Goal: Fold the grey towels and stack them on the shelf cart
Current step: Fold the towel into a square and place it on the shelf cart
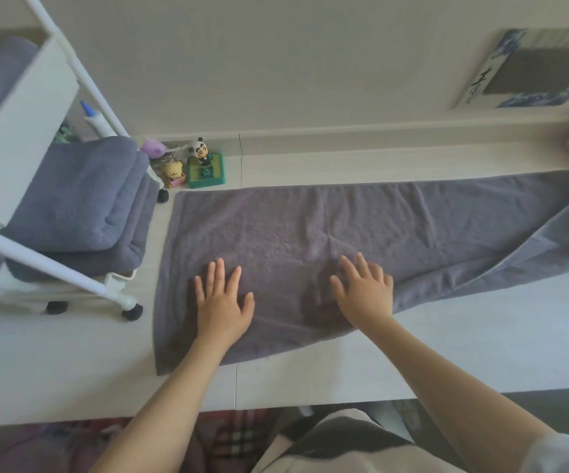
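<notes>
A: Where's the long grey terry towel (310, 233) rn?

B: Spread flat on the white tabletop (412, 363), centre of frame, running left to right. Its right end, at the right edge of frame, is partly doubled over on a slant, so that side isn't lying square.

A: And the hands?

B: Left hand (223, 302) lies flat on the towel, lower centre-left, fingers spread and straight, palm down. Right hand (366, 290) is just right of it, also on the cloth w/ fingers spread. Neither pinches anything; both look to be pressing or smoothing.

A: So what could go wrong?

B: Prob the slanted right end. If the person folds from here w/o squaring it, the edges likely won't line up and the fold comes out skewed, which makes a lumpy stack. Also a small crease sits just above the right hand; pressing over it could set it in.

A: Anything near the cart?

B: The white metal shelf cart (37, 138) stands at the left of frame, on castors, w/ folded grey towels (81, 199) already on its shelf. Top one looks puffy and hangs a bit over the lower one, so adding another carelessly might tip the pile. The castors could let the cart roll if it's shoved.

A: Other clutter?

B: Small panda figurine on a green base (204, 165) and a yellow toy (173, 172), upper left of the towel's corner, near but apart. A sweeping fold could knock them.
</notes>
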The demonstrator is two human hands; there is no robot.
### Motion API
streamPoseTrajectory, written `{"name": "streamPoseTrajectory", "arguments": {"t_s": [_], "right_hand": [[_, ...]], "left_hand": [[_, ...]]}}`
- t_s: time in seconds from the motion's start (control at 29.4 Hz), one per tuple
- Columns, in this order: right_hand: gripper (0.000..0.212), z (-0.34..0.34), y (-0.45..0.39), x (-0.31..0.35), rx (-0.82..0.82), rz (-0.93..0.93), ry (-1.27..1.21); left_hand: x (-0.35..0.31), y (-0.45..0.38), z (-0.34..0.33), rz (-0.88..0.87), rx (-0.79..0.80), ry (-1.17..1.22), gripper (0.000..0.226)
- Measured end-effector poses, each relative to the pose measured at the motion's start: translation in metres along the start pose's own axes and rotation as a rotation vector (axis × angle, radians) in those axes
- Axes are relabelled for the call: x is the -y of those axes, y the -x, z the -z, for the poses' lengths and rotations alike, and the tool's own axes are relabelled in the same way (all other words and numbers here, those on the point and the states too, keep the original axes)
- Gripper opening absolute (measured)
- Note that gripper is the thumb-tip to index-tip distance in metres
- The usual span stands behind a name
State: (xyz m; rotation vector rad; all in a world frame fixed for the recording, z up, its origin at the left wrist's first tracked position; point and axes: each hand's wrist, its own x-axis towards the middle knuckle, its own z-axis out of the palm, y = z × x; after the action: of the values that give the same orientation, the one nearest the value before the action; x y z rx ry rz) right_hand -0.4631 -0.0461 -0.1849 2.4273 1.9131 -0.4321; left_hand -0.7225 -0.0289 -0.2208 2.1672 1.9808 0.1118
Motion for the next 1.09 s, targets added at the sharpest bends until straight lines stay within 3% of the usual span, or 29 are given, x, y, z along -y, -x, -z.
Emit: {"name": "streamPoseTrajectory", "arguments": {"t_s": [0.2,0.34,0.44,0.58,0.71,0.85,0.95,1.02,1.09], "right_hand": [[0.061,-0.015,0.017,-0.045,-0.072,-0.098,-0.024],[0.043,-0.001,0.025,-0.088,-0.183,-0.167,0.041],[0.051,0.008,0.024,-0.106,-0.23,-0.158,0.05],[0.047,0.012,0.018,-0.12,-0.19,-0.066,0.078],[0.057,0.026,0.015,-0.122,-0.143,-0.03,0.078],[0.034,0.041,0.027,-0.151,-0.093,-0.26,0.107],[0.032,0.048,0.039,-0.188,0.022,-0.51,0.005],[0.032,0.05,0.039,-0.197,0.048,-0.552,0.022],[0.031,0.051,0.032,-0.206,-0.033,-0.499,0.103]], "left_hand": [[-0.044,0.015,-0.013,-0.162,0.069,0.006,0.072],[-0.061,0.012,-0.01,-0.051,0.044,0.002,0.07],[-0.091,0.0,-0.003,-0.035,0.061,0.053,0.064],[-0.137,-0.014,-0.007,-0.229,0.109,0.055,0.063],[-0.168,-0.026,-0.024,-0.33,0.197,0.014,0.062],[-0.174,-0.026,-0.035,-0.271,0.214,-0.126,0.072],[-0.187,-0.029,-0.035,-0.217,0.184,-0.073,0.07],[-0.201,-0.033,-0.029,-0.164,0.098,0.006,0.062],[-0.227,-0.041,-0.026,-0.154,0.07,0.045,0.051]]}}
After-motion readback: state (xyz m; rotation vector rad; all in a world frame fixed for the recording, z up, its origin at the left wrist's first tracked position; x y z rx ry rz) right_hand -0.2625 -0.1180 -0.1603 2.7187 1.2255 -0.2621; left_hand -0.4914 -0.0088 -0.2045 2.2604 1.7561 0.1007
